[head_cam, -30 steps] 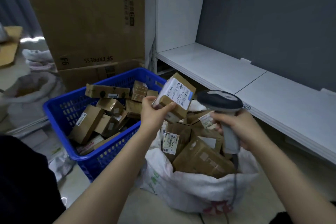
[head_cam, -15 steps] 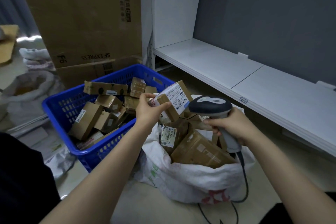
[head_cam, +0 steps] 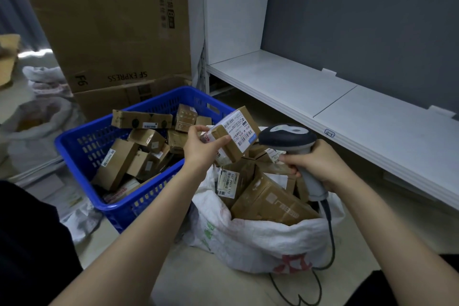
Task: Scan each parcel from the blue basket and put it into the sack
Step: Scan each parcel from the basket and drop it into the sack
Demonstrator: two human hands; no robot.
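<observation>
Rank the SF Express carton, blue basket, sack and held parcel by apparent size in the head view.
Largest: SF Express carton.
Next: blue basket and sack, about alike; sack is nearer, so unranked.
Smallest: parcel in the left hand.

A single wide-angle view, worn on the head, faces forward and steeply down. The blue basket and white sack lie close below, mid-frame, and a white shelf runs off to the right.
</observation>
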